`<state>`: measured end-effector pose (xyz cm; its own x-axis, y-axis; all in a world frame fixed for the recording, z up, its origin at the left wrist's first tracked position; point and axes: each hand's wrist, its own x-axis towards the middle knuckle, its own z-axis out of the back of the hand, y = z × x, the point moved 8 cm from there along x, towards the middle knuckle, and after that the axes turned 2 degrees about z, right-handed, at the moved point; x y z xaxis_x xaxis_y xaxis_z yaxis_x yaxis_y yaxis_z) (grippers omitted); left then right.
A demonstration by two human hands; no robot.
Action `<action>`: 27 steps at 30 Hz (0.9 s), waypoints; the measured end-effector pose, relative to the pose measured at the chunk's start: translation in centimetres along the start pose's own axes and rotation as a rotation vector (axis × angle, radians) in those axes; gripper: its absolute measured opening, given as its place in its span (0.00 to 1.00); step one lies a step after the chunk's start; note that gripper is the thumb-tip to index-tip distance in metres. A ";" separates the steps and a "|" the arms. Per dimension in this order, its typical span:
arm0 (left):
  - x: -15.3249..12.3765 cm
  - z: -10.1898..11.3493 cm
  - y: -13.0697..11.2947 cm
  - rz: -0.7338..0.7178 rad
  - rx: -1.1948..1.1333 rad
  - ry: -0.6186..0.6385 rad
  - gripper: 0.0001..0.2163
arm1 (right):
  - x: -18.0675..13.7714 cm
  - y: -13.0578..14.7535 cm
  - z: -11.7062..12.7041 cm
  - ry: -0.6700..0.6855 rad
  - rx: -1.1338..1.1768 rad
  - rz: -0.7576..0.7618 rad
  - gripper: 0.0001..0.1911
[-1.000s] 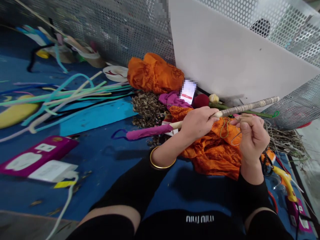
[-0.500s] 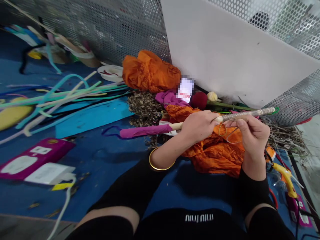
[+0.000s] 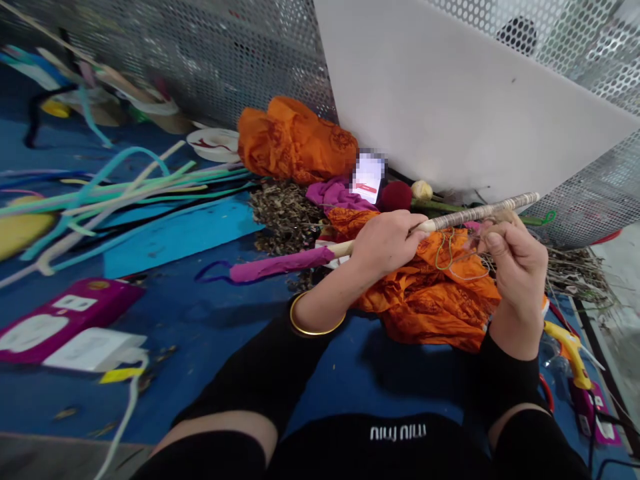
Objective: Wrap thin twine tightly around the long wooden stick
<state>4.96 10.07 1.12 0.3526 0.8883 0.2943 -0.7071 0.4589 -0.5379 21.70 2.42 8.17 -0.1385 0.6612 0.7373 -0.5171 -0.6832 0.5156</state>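
The left hand [image 3: 387, 241] is closed around a long wooden stick [image 3: 345, 249], gripping it near the middle and holding it almost level above the blue mat [image 3: 210, 313]. The stick's left end is wrapped in purple paper [image 3: 280, 264], while its right part carries tight pale thread winding [image 3: 480, 212] out to the far tip. The right hand [image 3: 517, 257] sits just right of the left, fingers pinched narrowly on thin thread [image 3: 450, 250] that loops loosely below the stick, over the crumpled orange cloth [image 3: 430, 293].

To wind well, my judgement is that the left hand should hold the stick steady and turn it slowly, while the right keeps the thread taut and feeds each turn snug against the last, so no bare wood shows. The slack loops could tangle or snag on the cloth, so they are best kept lifted clear.

A yellow glue gun [image 3: 570, 347] lies near on the right; pipe cleaners [image 3: 125, 190] spread across the left; a white board [image 3: 450, 100] leans against the perforated metal wall [image 3: 210, 60] at the far side
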 end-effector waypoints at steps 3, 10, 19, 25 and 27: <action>-0.1 -0.2 -0.2 -0.041 -0.049 -0.006 0.14 | -0.1 0.4 -0.8 0.110 0.071 0.042 0.17; -0.6 -0.6 -1.2 -0.082 0.028 0.086 0.13 | 0.0 -0.5 -2.1 0.114 0.164 0.134 0.16; -1.0 -1.1 -2.2 -0.178 0.163 0.134 0.13 | 0.7 -2.3 -3.3 0.076 0.147 0.076 0.15; -1.0 -1.0 -2.1 -0.205 0.162 0.119 0.14 | 0.7 -2.6 -2.6 0.016 0.054 0.057 0.17; -0.9 -0.9 -1.7 -0.186 0.164 0.111 0.13 | 0.7 -2.3 -2.3 -0.007 0.041 0.077 0.18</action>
<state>6.41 8.48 1.04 0.5446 0.7894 0.2832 -0.7103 0.6137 -0.3448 20.79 5.15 6.48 -0.1701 0.6043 0.7784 -0.4703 -0.7439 0.4747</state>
